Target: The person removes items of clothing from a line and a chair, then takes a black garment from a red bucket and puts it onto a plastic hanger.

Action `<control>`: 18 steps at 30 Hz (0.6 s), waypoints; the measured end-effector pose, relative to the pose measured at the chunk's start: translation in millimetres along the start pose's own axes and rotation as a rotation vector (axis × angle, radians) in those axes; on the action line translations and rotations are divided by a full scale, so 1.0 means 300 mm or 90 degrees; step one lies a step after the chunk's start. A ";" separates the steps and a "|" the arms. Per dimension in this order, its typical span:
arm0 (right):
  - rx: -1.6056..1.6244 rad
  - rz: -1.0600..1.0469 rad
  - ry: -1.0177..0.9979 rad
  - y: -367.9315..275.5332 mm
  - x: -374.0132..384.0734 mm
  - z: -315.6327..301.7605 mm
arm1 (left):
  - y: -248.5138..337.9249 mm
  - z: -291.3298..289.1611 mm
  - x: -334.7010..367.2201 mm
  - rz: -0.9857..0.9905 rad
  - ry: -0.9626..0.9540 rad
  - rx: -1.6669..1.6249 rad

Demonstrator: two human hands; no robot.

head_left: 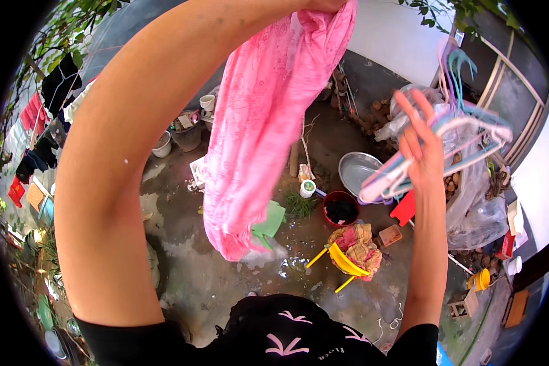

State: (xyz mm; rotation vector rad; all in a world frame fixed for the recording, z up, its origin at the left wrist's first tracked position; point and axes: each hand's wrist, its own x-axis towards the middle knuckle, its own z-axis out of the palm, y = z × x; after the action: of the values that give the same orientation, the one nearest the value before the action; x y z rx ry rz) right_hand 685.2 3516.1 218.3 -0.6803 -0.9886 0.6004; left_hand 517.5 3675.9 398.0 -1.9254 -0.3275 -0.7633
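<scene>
A long pink cloth (265,116) with a faint flower print hangs from my left hand (324,4), which is raised at the top edge and mostly cut off by it. The cloth's lower part is blurred and dangles above the wet ground. On the right, my right hand (424,146) holds a bunch of clothes hangers (463,131) in white, pale blue, pink and purple. Two of its fingers point up, while the others curl near the hangers. The cloth and the hangers are apart.
Below are a yellow chair (346,261) with patterned cloth on it, a red basin (341,208) holding something dark, and a metal basin (358,172). A green plastic piece (271,219) sits behind the pink cloth. Dark laundry (38,155) hangs at the far left.
</scene>
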 end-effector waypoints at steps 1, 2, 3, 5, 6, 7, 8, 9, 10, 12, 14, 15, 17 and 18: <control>0.001 -0.002 -0.025 0.008 0.038 0.066 | -0.009 -0.007 0.005 -0.028 0.042 -0.016; 0.000 -0.005 -0.050 0.020 0.071 0.125 | -0.017 -0.021 0.010 -0.056 0.087 -0.033; 0.003 0.011 -0.059 0.062 0.107 0.176 | -0.025 -0.033 0.005 -0.087 0.127 -0.050; 0.002 0.055 -0.101 0.132 0.144 0.275 | -0.033 -0.068 -0.010 -0.118 0.133 -0.084; 0.037 0.062 -0.128 0.170 0.171 0.305 | -0.037 -0.081 -0.035 -0.137 0.135 -0.100; 0.054 0.117 -0.165 0.188 0.225 0.262 | -0.034 -0.087 -0.063 -0.179 0.125 -0.155; 0.060 0.171 -0.186 0.198 0.280 0.194 | -0.012 -0.054 -0.089 -0.218 0.124 -0.227; 0.065 0.149 -0.063 0.200 0.299 0.220 | -0.006 -0.042 -0.125 -0.254 0.114 -0.280; 0.072 0.130 0.054 0.193 0.309 0.266 | -0.005 -0.036 -0.180 -0.276 0.140 -0.406; 0.162 0.117 0.135 0.145 0.347 0.320 | -0.001 -0.006 -0.317 -0.336 0.154 -0.643; 0.154 0.042 0.117 0.077 0.396 0.366 | 0.009 0.077 -0.447 -0.448 0.096 -0.842; 0.140 0.022 0.071 0.058 0.466 0.342 | 0.094 0.078 -0.508 -0.497 0.119 -0.913; 0.113 -0.013 -0.019 0.017 0.603 0.275 | 0.332 0.120 -0.661 -0.531 0.083 -1.009; 0.115 -0.057 -0.036 -0.011 0.604 0.317 | 0.473 0.161 -0.746 -0.538 0.061 -1.022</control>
State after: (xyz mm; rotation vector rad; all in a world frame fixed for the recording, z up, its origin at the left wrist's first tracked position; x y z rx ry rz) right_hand 677.8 3667.9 355.3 -0.4590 -0.9984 0.6236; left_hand 439.6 3674.7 140.2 -3.2126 -0.5576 -2.0911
